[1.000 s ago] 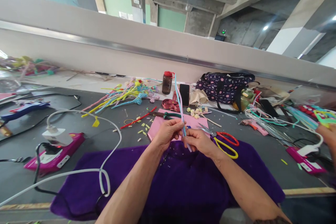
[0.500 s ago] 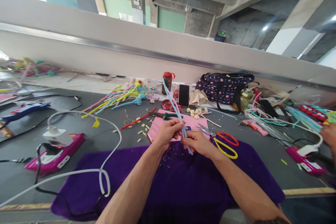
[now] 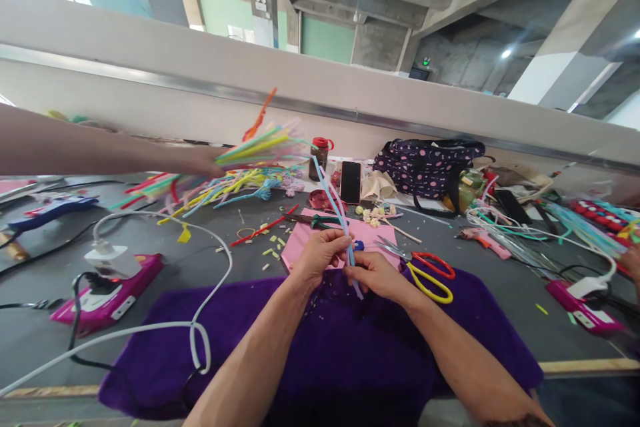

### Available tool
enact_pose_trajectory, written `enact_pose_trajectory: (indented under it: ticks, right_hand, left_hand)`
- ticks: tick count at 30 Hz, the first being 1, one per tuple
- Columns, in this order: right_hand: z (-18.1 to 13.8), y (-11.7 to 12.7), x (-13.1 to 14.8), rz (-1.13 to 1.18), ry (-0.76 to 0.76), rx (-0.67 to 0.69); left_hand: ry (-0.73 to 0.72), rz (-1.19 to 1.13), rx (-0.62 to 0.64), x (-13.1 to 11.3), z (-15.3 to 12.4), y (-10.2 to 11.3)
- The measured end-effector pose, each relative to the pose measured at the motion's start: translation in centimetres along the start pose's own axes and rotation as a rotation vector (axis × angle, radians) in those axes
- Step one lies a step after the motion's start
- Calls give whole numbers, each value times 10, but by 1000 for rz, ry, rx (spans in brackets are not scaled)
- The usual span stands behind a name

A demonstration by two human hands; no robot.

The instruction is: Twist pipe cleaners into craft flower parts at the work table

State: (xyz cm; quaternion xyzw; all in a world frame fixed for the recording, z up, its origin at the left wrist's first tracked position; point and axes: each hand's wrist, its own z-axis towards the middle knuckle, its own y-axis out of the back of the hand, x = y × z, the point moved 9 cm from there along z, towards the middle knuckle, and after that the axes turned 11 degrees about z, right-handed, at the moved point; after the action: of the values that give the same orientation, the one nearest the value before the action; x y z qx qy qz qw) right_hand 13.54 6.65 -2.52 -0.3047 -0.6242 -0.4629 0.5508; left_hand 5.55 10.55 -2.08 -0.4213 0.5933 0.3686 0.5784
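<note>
Several thin blue and pale lilac pipe cleaners (image 3: 334, 200) stand up in a narrow bundle between my two hands. My left hand (image 3: 326, 255) is closed, its thumb and fingers pinching the bundle at mid-length. Just below, my right hand (image 3: 371, 272) pinches the same bundle near its lower ends, which poke out under the fingers. Beneath both hands lie a pink sheet (image 3: 299, 248) and a purple cloth (image 3: 350, 353). Scissors (image 3: 431, 279) with red and yellow handles rest right of my right hand. Green-handled pliers (image 3: 320, 221) lie beyond my left hand.
From the left, another person's arm (image 3: 100, 150) holds a blurred bundle of coloured pipe cleaners (image 3: 265, 147) over a pile of finished stems (image 3: 240, 187). A bottle (image 3: 320, 160), phone (image 3: 350, 181) and patterned bag (image 3: 425, 167) stand behind. Power strips (image 3: 105, 297) with cables flank the cloth.
Another person's arm has come in from the left with a bundle of coloured pipe cleaners. My hands stay in place; the lower ends of my pipe cleaners have shifted slightly left.
</note>
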Motion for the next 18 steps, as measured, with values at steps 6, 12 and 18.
enact_pose_trajectory:
  ticks: [6, 12, 18]
  right_hand:
    - [0, 0, -2, -7, -8, 2]
    - [1, -1, -1, -6, -11, 11]
    - [0, -2, -2, -19, -10, 15]
  left_hand:
    - [-26, 5, 5, -1, 1, -1]
    - [-13, 17, -8, -3, -1, 0]
    - [-11, -2, -5, -4, -1, 0]
